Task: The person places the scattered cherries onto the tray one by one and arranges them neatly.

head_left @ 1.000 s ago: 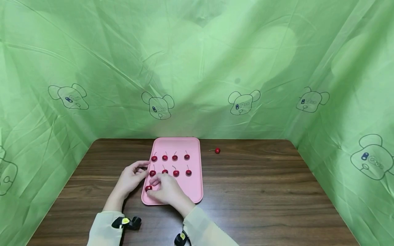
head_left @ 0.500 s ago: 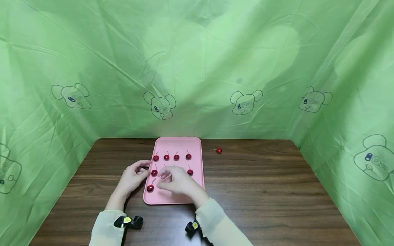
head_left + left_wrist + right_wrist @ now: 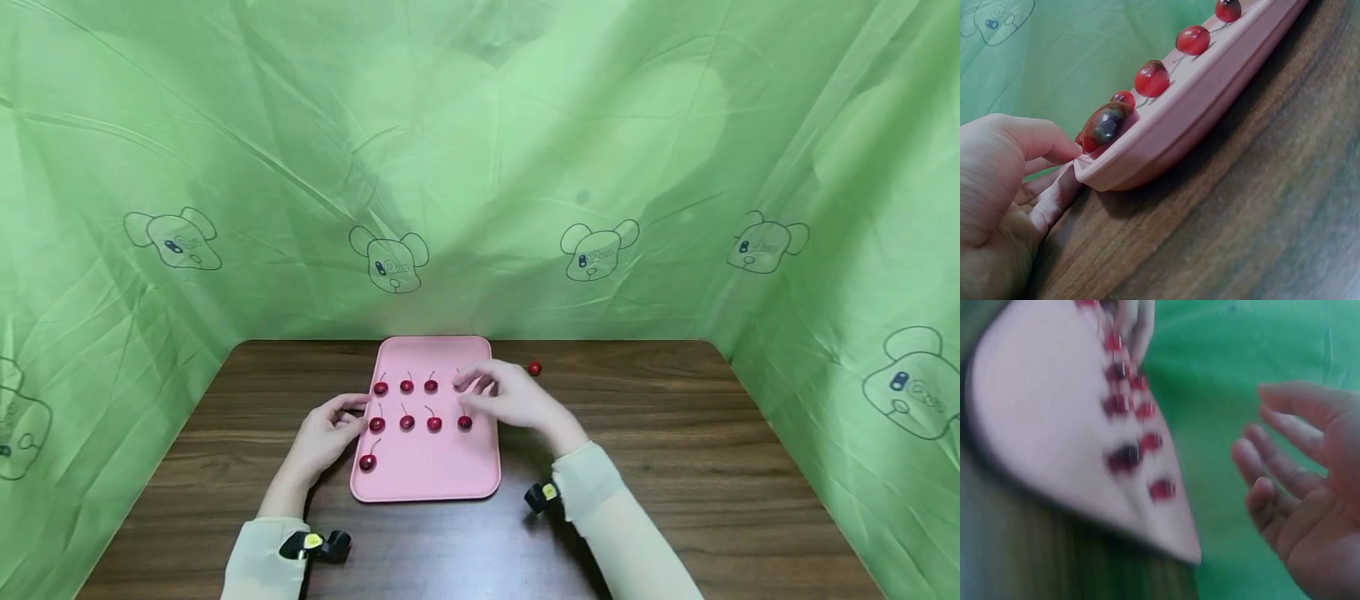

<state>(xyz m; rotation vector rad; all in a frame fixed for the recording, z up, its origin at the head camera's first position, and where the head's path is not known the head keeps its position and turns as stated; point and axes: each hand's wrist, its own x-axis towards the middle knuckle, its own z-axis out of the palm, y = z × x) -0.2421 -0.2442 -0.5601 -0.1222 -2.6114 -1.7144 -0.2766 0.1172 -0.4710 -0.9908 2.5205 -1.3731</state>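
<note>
A pink tray [image 3: 438, 471] lies on the dark wooden table [image 3: 675, 467]. Two rows of red cherries [image 3: 407, 422] sit on it, and a single cherry [image 3: 367, 462] lies near its front left. My left hand [image 3: 326, 432] holds the tray's left rim [image 3: 1197, 112] between thumb and fingers, right by that single cherry [image 3: 1107, 125]. My right hand [image 3: 501, 393] hovers over the tray's back right part with fingers loosely spread and nothing in it [image 3: 1310, 487]. It hides the back row's rightmost cherry. One loose cherry [image 3: 534, 368] lies on the table just beyond the right hand.
Green cloth [image 3: 480, 167] printed with cartoon mice walls in the table at the back and both sides. Bare wood stretches to the right of the tray and along the front edge.
My right hand let go of the front-left cherry and swept right and back across the tray toward the loose cherry. The left hand stayed on the rim.
</note>
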